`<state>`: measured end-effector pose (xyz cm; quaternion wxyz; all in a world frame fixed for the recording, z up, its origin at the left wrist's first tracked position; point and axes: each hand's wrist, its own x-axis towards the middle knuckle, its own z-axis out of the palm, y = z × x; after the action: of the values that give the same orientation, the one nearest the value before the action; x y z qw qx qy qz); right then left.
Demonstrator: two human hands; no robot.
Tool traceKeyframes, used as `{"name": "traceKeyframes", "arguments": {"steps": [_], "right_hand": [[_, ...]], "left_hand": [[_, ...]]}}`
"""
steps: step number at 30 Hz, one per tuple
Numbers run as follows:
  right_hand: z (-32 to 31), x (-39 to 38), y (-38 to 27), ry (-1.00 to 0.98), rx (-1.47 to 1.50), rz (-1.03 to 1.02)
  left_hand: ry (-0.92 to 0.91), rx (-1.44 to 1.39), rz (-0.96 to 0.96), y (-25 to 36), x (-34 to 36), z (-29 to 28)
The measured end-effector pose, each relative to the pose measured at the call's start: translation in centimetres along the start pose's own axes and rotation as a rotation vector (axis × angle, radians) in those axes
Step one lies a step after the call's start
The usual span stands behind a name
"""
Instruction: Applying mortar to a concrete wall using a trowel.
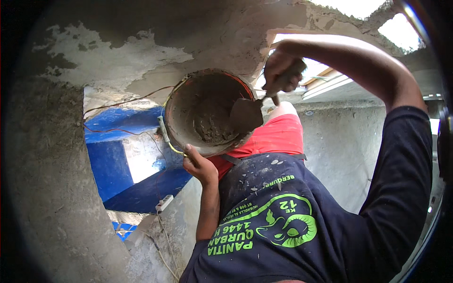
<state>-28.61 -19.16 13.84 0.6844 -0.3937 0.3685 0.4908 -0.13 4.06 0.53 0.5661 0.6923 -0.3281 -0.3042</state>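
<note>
My left hand [200, 165] grips the near rim of a round, mortar-crusted bucket [181, 106], thumb over the edge. The bucket tilts toward me, and wet grey mortar [210, 128] lies in its bottom. A yellow-green cord runs along the bucket's left side. My right hand [283, 73] is closed round the handle of a trowel [246, 115]. Its blade, coated in mortar, hangs at the bucket's right rim, partly over the opening. I cannot tell whether the blade touches the rim.
A rough, patchily plastered wall [113, 56] stretches beyond the bucket. On the left is a blue-painted recess [106, 162] with thin wires crossing it. A white power strip [164, 203] with cables hangs below. Bright openings [401, 33] show at the upper right.
</note>
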Motion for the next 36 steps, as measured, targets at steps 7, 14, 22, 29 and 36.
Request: {"name": "traceKeyframes", "arguments": {"steps": [7,14,22,29,36], "right_hand": [[7.5,7.0,13.1,-0.187,0.856,-0.590],[12.6,12.7,14.4,0.202,1.160,-1.709],[4.1,13.8,15.0,1.923,1.123,-1.781],[-3.9,16.1,15.6,2.746,0.527,-0.976],[-3.1,22.3,17.6,2.691,0.488,-0.799]], "left_hand": [[0.002,-0.010,-0.060,1.0,1.3,1.3],[0.048,-0.324,-0.238,-0.8,4.1,0.5],[0.054,-0.222,-0.195,0.4,3.5,3.0],[0.018,-0.189,-0.191,0.1,3.2,2.3],[0.024,-0.236,-0.189,1.2,2.8,2.5]]}}
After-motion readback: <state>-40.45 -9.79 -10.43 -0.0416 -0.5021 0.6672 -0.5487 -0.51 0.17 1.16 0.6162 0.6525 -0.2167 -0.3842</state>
